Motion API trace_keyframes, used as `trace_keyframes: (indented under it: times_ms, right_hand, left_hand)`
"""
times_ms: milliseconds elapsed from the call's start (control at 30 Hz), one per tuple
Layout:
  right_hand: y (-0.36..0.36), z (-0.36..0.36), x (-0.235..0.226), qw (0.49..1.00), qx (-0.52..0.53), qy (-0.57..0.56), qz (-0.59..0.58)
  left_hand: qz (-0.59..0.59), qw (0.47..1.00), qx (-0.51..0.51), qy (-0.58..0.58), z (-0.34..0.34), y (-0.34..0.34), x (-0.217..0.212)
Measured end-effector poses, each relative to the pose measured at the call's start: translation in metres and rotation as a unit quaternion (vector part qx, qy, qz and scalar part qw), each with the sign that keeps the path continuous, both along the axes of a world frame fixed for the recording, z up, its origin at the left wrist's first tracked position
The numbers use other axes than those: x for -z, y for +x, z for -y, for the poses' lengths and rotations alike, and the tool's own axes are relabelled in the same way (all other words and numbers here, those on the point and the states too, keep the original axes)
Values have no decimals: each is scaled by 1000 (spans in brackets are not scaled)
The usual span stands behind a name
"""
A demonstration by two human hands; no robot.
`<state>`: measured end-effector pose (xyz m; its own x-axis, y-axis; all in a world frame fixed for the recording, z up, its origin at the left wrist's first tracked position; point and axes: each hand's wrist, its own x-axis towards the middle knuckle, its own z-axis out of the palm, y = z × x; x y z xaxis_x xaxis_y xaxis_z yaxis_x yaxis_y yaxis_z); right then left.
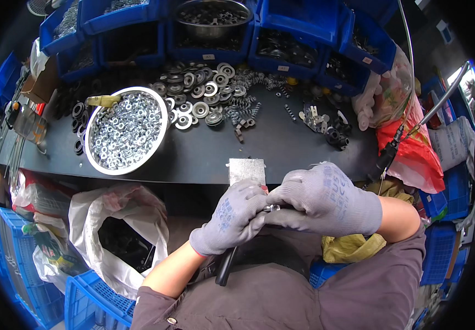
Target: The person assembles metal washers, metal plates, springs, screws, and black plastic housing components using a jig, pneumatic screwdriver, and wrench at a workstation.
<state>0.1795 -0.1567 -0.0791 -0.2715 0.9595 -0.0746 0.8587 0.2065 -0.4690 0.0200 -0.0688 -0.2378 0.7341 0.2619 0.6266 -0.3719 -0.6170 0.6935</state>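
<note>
Both grey-gloved hands, left (pixel 232 217) and right (pixel 322 198), close together on a small silvery metal nut (pixel 272 208) over a black rod (pixel 225 267), below the dark surface (pixel 215 151); fitting step, apparently. Next calls for steady turning.

Bowl of nuts (pixel 125 130) left on bench (pixel 281 148); washers (pixel 199 91) behind.

Two gloved hands meet at the middle.
The left hand (pixel 232 217) is curled in a fist, forearm bare; the right hand (pixel 325 198) closes over from the right, fingertips touching the left, wrist bent inward.
</note>
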Motion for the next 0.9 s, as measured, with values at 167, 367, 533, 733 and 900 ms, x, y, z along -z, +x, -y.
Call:
trace_keyframes:
  times_ms: [167,367,533,733,900]
  right_hand:
    - [-2,1,2,1000,6,11,-8]
    - [-7,5,5,997,36,37,58]
    - [-11,6,7,993,59,76,73]
    - [-1,4,-13,996,37,-47,-63]
    - [10,-7,-4,979,-8,-94,-182]
  left_hand:
    - [3,1000,2,11,-1,-2,2]
    - [16,1000,4,9,0,-1,-2]
    - [-6,1000,5,-2,1,-1,-1]
    - [22,1000,-19,-11,4,-2,-7]
    - [30,999,-11,-37,4,0,-11]
